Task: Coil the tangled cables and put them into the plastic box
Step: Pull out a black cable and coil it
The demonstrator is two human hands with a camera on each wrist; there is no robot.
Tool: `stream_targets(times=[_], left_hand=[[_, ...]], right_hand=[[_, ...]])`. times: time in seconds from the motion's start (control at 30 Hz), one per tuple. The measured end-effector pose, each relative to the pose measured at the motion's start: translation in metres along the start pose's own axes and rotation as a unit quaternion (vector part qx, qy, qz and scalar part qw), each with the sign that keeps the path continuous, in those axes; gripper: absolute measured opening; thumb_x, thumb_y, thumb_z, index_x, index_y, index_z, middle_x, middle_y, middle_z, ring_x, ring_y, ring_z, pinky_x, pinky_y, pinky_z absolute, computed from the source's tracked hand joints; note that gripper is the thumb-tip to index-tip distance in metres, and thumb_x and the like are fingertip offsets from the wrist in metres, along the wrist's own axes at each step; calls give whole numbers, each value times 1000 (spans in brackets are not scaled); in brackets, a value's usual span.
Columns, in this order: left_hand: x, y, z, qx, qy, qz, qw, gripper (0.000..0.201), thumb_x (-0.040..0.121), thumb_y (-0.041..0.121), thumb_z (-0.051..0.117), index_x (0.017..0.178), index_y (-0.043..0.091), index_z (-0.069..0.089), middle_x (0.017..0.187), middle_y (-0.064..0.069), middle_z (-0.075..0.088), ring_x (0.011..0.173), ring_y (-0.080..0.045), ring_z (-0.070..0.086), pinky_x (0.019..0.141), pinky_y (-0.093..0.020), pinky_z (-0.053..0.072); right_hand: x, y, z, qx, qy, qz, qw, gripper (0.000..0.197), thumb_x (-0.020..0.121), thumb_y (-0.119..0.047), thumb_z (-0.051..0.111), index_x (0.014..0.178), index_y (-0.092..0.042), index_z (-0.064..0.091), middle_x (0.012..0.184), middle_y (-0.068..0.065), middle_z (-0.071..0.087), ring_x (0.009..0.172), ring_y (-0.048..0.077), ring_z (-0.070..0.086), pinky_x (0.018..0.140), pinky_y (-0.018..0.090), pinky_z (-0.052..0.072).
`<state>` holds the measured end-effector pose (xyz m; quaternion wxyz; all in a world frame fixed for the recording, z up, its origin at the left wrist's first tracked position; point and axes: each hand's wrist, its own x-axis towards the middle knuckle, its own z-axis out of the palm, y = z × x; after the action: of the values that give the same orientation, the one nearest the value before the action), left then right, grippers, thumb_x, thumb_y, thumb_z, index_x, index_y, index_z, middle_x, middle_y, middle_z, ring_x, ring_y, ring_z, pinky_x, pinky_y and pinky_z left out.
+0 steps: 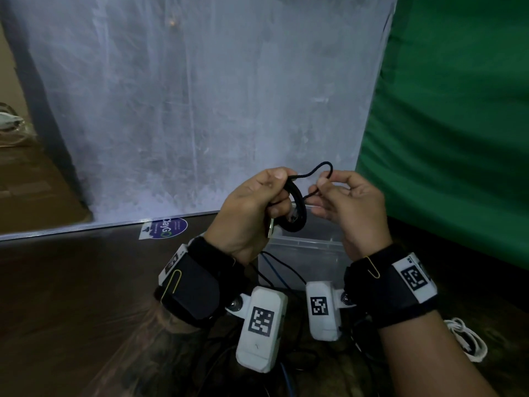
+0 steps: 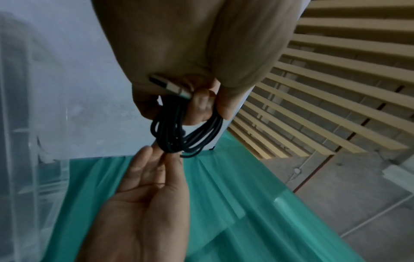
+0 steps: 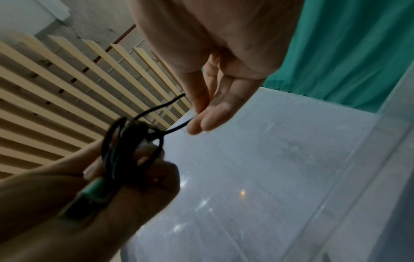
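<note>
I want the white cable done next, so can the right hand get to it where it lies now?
Probably yes, but not at once: the white cable lies uncovered beside the right forearm. The right hand is pinching the black cable's loose end, which the left hand holds coiled, and must let go first.

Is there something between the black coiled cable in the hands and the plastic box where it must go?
Nothing visible. The left hand holds the black coil directly above the open plastic box, while the right hand pinches its loose end. No lid covers the box.
</note>
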<state>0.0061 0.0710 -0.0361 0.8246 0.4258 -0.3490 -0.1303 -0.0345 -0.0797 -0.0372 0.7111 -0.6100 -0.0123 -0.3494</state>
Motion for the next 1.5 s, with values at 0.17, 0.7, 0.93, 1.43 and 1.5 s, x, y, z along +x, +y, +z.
stream_targets(times=[0.17,0.7,0.93,1.43,1.5], left_hand=[[-2,5,2,-24,17,15,999,20,101,18,42,103,6,58,65,1,24,53,-7,27,54,-17,34],[0,15,-8,-148,10,-63,987,21,100,25,44,99,12,60,64,3,27,48,-6,32,51,-21,46],[5,1,-10,-48,90,40,994,18,100,21,46,106,8,57,61,1,32,55,-10,33,64,-30,41],[3,-5,6,-15,63,88,994,20,94,22,51,105,6,55,63,-2,33,56,-10,36,61,-30,43],[2,-4,6,16,40,81,996,20,92,14,58,110,6,53,65,1,44,59,-10,43,63,-30,45]], right_hand=[[-3,3,4,-12,-51,9,999,11,98,-9,60,107,-8,66,86,13,74,70,23,73,71,38,62],[-10,4,18,-56,-89,-9,994,19,101,-5,51,111,-10,66,65,1,57,51,13,48,49,27,48],[-22,-5,23,-73,-188,13,979,60,91,-26,71,143,-17,42,103,16,65,83,18,64,69,33,51],[-21,-15,21,-104,-107,-135,980,29,106,-13,44,98,6,63,75,2,65,63,0,60,59,11,44],[-18,-12,18,-123,-86,-146,978,30,106,-20,46,96,-1,66,79,7,67,72,11,64,62,23,49]])
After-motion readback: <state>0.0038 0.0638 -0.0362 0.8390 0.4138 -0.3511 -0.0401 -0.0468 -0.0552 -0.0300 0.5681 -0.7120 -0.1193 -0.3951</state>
